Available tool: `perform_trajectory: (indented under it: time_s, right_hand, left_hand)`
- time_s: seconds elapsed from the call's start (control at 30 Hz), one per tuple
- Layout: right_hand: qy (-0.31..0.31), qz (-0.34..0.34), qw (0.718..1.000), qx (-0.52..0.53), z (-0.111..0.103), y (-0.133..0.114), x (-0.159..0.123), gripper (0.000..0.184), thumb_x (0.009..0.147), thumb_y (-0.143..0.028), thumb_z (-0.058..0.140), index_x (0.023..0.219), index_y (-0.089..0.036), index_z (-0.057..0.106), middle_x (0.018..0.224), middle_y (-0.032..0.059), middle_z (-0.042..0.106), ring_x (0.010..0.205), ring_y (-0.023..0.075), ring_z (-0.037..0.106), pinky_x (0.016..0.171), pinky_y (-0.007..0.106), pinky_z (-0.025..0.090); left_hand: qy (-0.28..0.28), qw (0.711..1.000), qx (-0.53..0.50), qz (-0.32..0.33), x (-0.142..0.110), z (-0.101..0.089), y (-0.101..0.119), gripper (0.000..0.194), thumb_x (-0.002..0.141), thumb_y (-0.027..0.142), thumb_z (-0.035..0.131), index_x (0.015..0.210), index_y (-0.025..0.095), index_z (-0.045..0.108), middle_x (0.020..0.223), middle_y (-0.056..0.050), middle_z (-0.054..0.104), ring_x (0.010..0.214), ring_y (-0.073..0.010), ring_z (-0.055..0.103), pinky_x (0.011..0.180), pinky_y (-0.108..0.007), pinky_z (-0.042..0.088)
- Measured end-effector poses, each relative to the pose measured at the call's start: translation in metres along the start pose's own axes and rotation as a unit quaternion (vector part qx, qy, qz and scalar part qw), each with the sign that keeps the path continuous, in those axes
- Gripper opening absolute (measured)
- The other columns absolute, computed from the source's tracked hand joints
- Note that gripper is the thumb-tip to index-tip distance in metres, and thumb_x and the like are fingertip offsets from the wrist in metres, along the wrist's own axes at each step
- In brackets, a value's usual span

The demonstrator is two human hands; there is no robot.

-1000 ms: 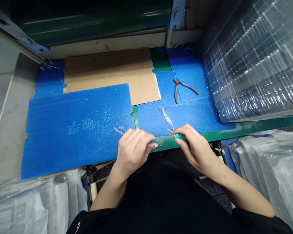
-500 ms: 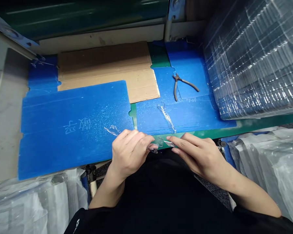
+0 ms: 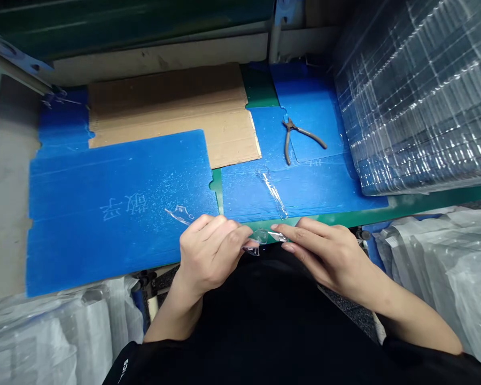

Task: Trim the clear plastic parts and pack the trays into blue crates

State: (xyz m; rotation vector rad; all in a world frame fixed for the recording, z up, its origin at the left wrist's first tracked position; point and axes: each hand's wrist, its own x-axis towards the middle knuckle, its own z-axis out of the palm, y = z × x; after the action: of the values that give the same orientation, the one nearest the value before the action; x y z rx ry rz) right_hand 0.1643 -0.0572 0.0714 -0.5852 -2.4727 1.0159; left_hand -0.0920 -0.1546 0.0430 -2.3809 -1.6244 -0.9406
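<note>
One clear plastic piece (image 3: pixel 258 236) is gripped in the left hand (image 3: pixel 212 250); the right hand (image 3: pixel 324 248) pinches a metal blade (image 3: pixel 278 236) near it.

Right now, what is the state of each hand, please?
Left hand: closed, holding a clear plastic piece.
Right hand: closed, holding a small bladed tool, partly hidden.
</note>
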Motion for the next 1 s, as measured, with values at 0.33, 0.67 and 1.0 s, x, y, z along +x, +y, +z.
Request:
perform_trajectory:
  time_s: [0.33,0.67,1.0]
  right_hand:
    - [0.064,0.134,0.986,0.079,0.016,0.061,0.022,0.028,0.113,-0.039,0.062,0.125,-0.023,0.082,0.117,0.0081,0.083,0.102,0.0265,0.077,0.091,0.041,0.059]
    - [0.034,0.034,0.996,0.069,0.015,0.024,0.005,0.036,0.115,-0.021,0.053,0.151,-0.022,0.055,0.114,0.0087,0.069,0.091,0.0189,0.066,0.083,0.032,0.053]
    - [0.034,-0.046,0.998,0.006,0.019,0.009,-0.004,0.052,0.116,-0.017,0.051,0.167,-0.024,0.044,0.1,0.0023,0.064,0.077,0.0138,0.06,0.065,0.027,0.046]
  left_hand:
    - [-0.014,0.996,-0.087,0.006,0.004,0.01,0.009,0.009,0.109,0.027,0.066,0.106,0.019,0.064,0.077,-0.002,0.069,0.065,-0.016,0.055,0.066,-0.035,0.034]
    - [-0.053,0.853,-0.471,-0.219,-0.004,0.02,0.014,0.034,0.118,0.046,0.041,0.109,0.021,0.063,0.089,-0.005,0.067,0.074,-0.0161,0.061,0.067,-0.03,0.046]
    - [-0.024,0.863,-0.462,-0.202,-0.001,0.025,0.018,0.04,0.117,0.047,0.043,0.099,0.02,0.067,0.079,-0.005,0.07,0.068,-0.0168,0.065,0.063,-0.03,0.051]
